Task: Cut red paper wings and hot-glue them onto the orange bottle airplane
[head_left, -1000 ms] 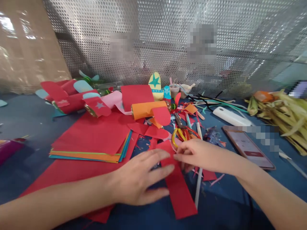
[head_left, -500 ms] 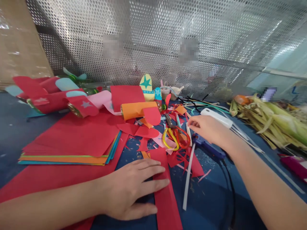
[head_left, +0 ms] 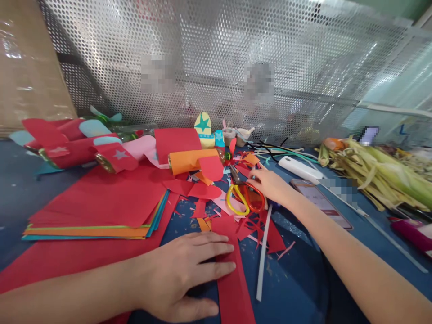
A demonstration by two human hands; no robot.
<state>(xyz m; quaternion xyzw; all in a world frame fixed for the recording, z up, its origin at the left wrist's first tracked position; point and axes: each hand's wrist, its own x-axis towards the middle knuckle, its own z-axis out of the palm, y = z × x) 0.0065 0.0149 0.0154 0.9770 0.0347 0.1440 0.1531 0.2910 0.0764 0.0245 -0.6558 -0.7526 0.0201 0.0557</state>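
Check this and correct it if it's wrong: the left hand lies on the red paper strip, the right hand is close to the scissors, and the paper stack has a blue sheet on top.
The top sheet is red, not blue, as the head view shows. The left hand does lie on the red paper strip, and the right hand is close to the scissors.

Moderate, diffuse light; glare on the perforated metal panel (head_left: 216, 54) and the taped cardboard (head_left: 30, 67). Slight overall softness, wide-angle stretch toward the edges, several patches pixelated.
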